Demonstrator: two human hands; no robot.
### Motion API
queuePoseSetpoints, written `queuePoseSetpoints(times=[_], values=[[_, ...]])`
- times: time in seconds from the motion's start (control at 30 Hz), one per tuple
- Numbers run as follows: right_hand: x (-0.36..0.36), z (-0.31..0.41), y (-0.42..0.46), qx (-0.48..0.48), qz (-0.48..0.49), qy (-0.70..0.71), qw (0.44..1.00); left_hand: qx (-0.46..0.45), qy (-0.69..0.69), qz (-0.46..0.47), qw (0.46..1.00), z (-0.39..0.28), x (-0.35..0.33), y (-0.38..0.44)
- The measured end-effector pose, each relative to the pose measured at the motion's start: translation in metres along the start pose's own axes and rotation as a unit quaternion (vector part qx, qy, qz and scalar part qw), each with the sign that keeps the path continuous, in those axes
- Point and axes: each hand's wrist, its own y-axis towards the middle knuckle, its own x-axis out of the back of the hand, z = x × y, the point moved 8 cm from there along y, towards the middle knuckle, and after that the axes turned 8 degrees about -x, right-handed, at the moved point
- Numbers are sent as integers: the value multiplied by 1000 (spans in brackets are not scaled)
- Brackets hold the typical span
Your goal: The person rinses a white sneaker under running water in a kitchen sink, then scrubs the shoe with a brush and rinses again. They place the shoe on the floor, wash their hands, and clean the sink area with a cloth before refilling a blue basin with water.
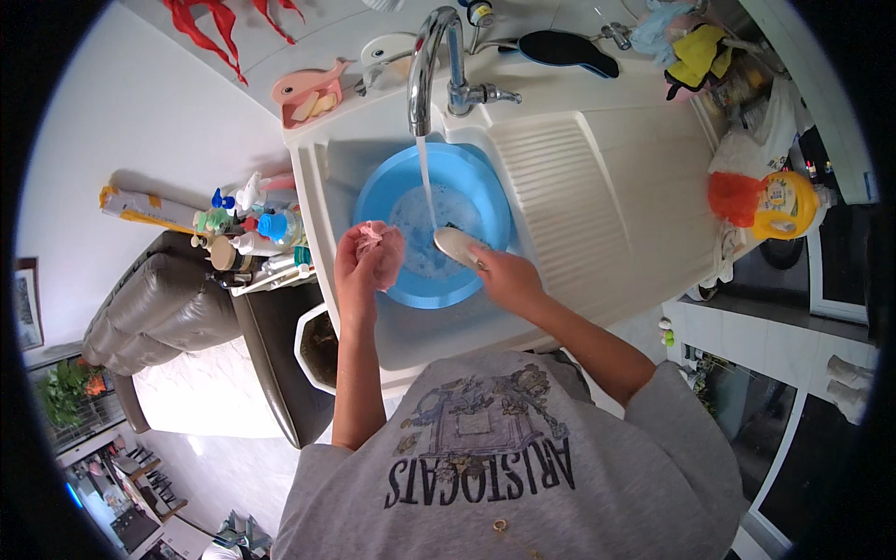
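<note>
Wet, crumpled pink cloth [379, 253] is bunched in my left hand [357, 262], over the left rim of a blue plastic basin [367, 192]. My right hand [511, 278] grips a pale scrubbing brush [456, 248] by one end; its back faces up and its bristles are mostly hidden. The brush is above the soapy water [437, 210] in the basin. From the curved chrome faucet [428, 73], a stream of water [425, 171] runs down into the suds, close to the brush tip.
The basin stands inside a white sink [413, 343] with a ribbed washboard [560, 182] at its right. A pink whale-shaped soap dish [297, 89] and a dark brush [567, 54] lie along the back ledge. Several bottles [273, 227] crowd the left side; a yellow detergent jug [785, 205] is far right.
</note>
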Motion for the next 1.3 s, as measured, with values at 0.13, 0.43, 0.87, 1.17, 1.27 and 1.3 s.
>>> queuePoseSetpoints(times=[0.13,0.43,0.87,1.17,1.27,1.3], values=[[92,-23,10,-123,-25,62,990,8,7,5,1000,1,-8,-2],[198,-141,138,-8,-263,-98,960,45,32,78,995,14,-58,-2],[69,-65,122,51,55,490,868,121,-111,146,976,46,-119,3],[124,-120,-13,-174,-167,422,874,84,127,284,947,92,-206,-4],[178,-168,-67,-217,-300,316,873,101,58,365,924,109,-275,-29],[199,-179,-84,-239,-332,299,862,86,29,399,913,113,-300,-41]])
